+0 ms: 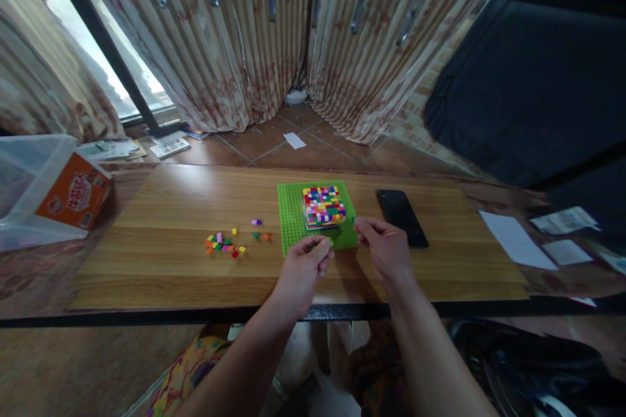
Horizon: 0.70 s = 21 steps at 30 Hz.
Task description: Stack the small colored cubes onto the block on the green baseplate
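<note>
Watching the head view, I am holding the left hand [304, 264] and right hand [388, 244] by the plate [290, 215], fingertips together; whether on anything, I cannot tell. The block [323, 206] is sitting on the plate; bricks [220, 236] are lying left on the counter [161, 228].

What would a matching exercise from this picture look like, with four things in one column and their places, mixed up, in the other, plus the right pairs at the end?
Things:
1. Multicoloured brick block
2. Loose bricks
3. Black phone
4. Orange label

Places:
A. On the wooden tabletop, to the right of the green baseplate
B. On the clear plastic bin
C. On top of the green baseplate
D. On the wooden tabletop, to the left of the green baseplate

Right pairs: 1-C, 2-D, 3-A, 4-B
</note>
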Available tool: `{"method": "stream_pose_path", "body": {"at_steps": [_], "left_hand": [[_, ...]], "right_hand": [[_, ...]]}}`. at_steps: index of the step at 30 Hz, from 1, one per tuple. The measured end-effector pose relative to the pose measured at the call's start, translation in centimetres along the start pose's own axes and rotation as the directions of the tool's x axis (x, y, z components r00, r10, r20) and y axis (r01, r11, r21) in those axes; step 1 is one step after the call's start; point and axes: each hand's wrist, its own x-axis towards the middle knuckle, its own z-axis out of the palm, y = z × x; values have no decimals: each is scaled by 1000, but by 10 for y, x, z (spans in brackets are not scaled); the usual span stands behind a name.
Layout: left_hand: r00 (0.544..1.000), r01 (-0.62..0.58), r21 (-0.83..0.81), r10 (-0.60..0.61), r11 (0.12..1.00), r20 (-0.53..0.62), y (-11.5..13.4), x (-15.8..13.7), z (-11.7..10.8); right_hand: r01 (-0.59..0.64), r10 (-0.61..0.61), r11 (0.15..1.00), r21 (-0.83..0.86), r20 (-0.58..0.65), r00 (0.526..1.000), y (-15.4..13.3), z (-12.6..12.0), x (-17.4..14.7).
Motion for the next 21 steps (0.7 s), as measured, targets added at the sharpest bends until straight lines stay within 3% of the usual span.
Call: {"method": "stream_pose_path", "body": {"at_steps": [2, 7, 14, 17, 21], "left_hand": [[1000, -5, -10, 4, 1000, -27, 1, 1, -1], [999, -1, -28, 0, 1000, -39, 2, 2, -3], [999, 7, -37, -8, 999, -38, 2, 1, -3], [999, 4, -42, -6, 999, -34, 3, 1, -3], [999, 6, -45, -8, 999, -35, 4, 1, -3]], "right_hand": [[86, -94, 988, -131, -56, 994, 4, -1, 9], [200, -202, 913, -356, 34, 979, 11, 2, 16], [220, -233, 907, -358, 8, 972, 11, 9, 15], [159, -169, 964, -213, -31, 985, 12, 12, 16], [-132, 133, 989, 62, -10, 991, 10, 14, 18]]}}
